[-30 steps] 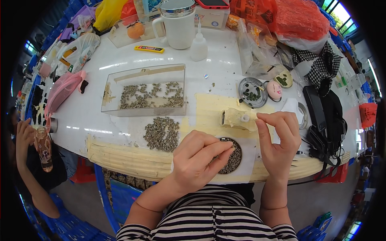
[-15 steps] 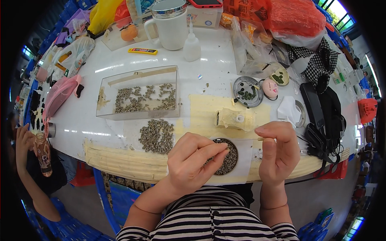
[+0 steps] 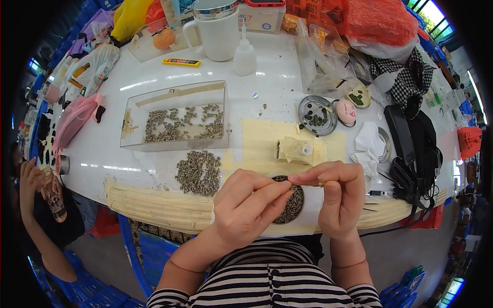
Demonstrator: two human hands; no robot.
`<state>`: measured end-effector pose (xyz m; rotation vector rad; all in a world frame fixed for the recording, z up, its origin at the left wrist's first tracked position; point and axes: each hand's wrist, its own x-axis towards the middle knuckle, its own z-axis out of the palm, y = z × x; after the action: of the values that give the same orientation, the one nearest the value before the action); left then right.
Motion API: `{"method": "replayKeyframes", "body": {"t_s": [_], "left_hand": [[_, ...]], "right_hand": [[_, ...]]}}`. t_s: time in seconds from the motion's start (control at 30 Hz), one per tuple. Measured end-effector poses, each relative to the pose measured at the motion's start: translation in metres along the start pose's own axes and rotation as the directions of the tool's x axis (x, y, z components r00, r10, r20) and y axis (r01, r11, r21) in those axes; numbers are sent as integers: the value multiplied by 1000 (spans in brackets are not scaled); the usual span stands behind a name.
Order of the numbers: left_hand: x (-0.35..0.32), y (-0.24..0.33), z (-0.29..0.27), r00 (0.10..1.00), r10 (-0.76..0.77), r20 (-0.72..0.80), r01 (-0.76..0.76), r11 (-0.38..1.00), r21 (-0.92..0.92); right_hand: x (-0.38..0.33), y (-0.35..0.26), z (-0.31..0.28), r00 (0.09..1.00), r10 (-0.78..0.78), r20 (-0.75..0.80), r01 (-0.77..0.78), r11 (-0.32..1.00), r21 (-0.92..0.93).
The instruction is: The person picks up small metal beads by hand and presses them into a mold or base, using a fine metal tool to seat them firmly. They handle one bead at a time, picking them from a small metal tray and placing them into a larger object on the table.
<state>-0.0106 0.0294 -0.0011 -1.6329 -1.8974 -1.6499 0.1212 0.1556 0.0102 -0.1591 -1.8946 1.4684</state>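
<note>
"What is the table (image 3: pixel 154 97) like?"

"White, smooth and shiny. The box (image 3: pixel 174 115) on it is clear plastic."

"And the cup (image 3: pixel 220 32)?"

"White and glossy, with a shiny metal lid. The round tin (image 3: pixel 317 108) looks like metal too."

"What about the bags (image 3: pixel 380 23)?"

"Thin, crinkly plastic. The checked cloth (image 3: pixel 403 77) looks soft and matt."

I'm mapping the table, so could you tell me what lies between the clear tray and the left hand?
In the head view, a loose pile of small grey-green pieces lies between the clear tray and the left hand.

A white table (image 3: pixel 154 97) in daylight, blue crates (image 3: pixel 149 251) beneath.
</note>
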Motion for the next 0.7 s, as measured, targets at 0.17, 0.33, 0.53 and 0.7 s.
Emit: {"method": "replayKeyframes", "body": {"t_s": [0.17, 0.33, 0.53, 0.7], "left_hand": [[0, 0, 0, 1000, 4, 3, -4, 1000, 16], [-1, -1, 1, 1000, 10, -6, -9, 1000, 30], [-1, 0, 1, 1000, 7, -4, -7, 1000, 18], [1, 0, 0, 1000, 11, -3, -11, 1000, 21]], "right_hand": [[0, 1, 0, 1000, -20, 3, 20, 1000, -23], [1, 1, 0, 999, -31, -4, 31, 998, -48], [0, 1, 1, 999, -36, -11, 35, 995, -93], [0, 1, 2, 999, -39, -27, 36, 993, -110]]}}
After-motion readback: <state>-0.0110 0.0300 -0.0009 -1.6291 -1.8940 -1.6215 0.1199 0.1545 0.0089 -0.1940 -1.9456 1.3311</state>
